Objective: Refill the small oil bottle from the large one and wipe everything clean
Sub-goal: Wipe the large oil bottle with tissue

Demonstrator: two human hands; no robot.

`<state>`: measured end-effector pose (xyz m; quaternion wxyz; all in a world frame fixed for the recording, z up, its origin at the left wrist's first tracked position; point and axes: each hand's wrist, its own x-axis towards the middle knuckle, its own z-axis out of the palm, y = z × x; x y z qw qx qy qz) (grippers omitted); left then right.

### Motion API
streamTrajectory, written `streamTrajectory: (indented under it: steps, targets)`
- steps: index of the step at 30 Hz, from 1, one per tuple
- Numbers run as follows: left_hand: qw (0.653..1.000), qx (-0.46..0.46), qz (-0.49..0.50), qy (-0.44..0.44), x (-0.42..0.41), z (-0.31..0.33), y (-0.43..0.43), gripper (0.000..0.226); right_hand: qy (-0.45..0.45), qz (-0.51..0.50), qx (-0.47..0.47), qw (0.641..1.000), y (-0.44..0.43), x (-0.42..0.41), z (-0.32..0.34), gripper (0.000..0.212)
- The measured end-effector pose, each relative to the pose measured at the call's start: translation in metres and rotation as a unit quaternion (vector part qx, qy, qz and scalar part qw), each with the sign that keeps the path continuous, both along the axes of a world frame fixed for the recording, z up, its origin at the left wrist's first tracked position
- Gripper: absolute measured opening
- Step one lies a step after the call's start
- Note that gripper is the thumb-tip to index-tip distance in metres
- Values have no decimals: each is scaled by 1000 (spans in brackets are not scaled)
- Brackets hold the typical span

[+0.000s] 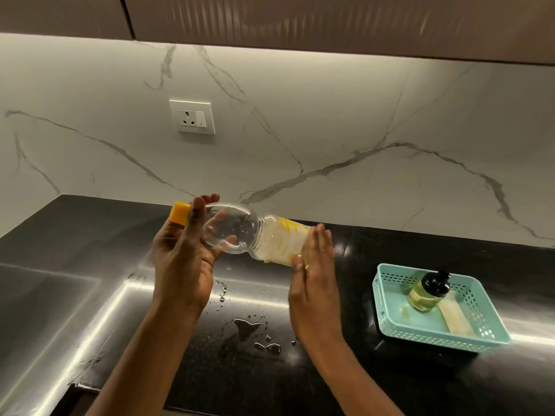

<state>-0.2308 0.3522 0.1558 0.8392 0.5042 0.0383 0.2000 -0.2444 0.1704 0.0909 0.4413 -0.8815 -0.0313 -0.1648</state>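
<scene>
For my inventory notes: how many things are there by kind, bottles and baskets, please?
Bottles: 2, the large bottle held sideways by both hands, and the small bottle in the basket.
Baskets: 1, the teal basket.
Total: 3

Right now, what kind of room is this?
Most likely a home kitchen: a dark countertop runs below a marble backsplash with a wall socket, cabinets hang overhead, and a small oil bottle stands in a teal basket.

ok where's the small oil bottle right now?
In the head view, the small oil bottle stands upright inside the teal basket on the black counter, to the right of the right hand.
</scene>
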Motion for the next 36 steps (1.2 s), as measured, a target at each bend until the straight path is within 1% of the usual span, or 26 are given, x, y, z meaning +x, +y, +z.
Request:
streamTrajectory:
  steps: [2,3,5,6,8,9,10,11,12,14,18,21,22,23,24,25,27,28,29,30,31,33,34,36]
  targets:
    - [1000,10,1,7,-1,-1,-6,21,0,42,-30,999,18,-8,7,66]
    - [1000,10,1,12,-1,-2,-8,24,-20,61,-38,997,26,-12,10,67]
    - [1000,8,-1,16,-2,-2,-8,23,-88,98,-69,989,37,-17,15,70]
    - [1000,10,-3,17,-1,-2,-6,20,-125,116,-105,980,38,-17,16,70]
    - [1000,14,-10,15,-1,-1,0,19,-175,143,-210,951,25,-14,14,68]
    - [1000,14,-14,14,-2,-1,3,19,-183,147,-252,939,14,-10,12,71]
    - [1000,17,-18,12,-2,-1,6,19,-178,143,-268,936,2,-5,9,77]
    - [1000,19,-21,9,-3,-1,9,19,-163,131,-262,942,-9,0,6,85]
    - [1000,21,-22,5,-4,-1,12,20,-140,115,-242,953,-20,4,5,87]
    - [999,31,-29,0,-5,-3,15,27,-116,89,-193,970,-30,13,8,73]
    - [996,66,-63,5,-2,-7,8,33,-150,48,-72,985,-8,13,27,47]
    - [994,72,-81,-3,-1,-11,1,34,-153,45,36,986,18,6,48,39]
    - [993,73,-89,-7,0,-12,-1,33,-156,49,64,984,24,5,55,38]
    - [993,68,-99,-15,0,-12,-3,30,-171,59,72,981,28,3,62,37]
    - [992,58,-106,-24,1,-12,-4,27,-198,76,52,976,32,1,66,35]
    - [992,49,-108,-32,1,-12,-4,25,-230,97,7,968,34,0,67,33]
    - [993,36,-102,-39,1,-11,-1,27,-285,146,-109,941,35,-8,61,34]
    - [994,33,-101,-38,1,-10,2,29,-301,160,-153,928,30,-10,55,36]
    - [994,33,-102,-36,1,-10,5,33,-305,167,-170,922,23,-10,51,38]
    - [994,41,-100,-31,1,-11,8,38,-292,161,-162,929,16,-9,49,39]
    - [993,53,-100,-21,1,-13,11,41,-261,147,-134,945,11,-6,51,41]
    - [991,74,-109,-11,1,-15,12,37,-184,132,-63,972,9,1,61,45]
    - [990,79,-119,-17,1,-16,10,35,-163,134,-51,976,13,4,66,46]
    - [985,77,-150,-35,0,-13,8,33,-175,150,-80,970,28,6,73,45]
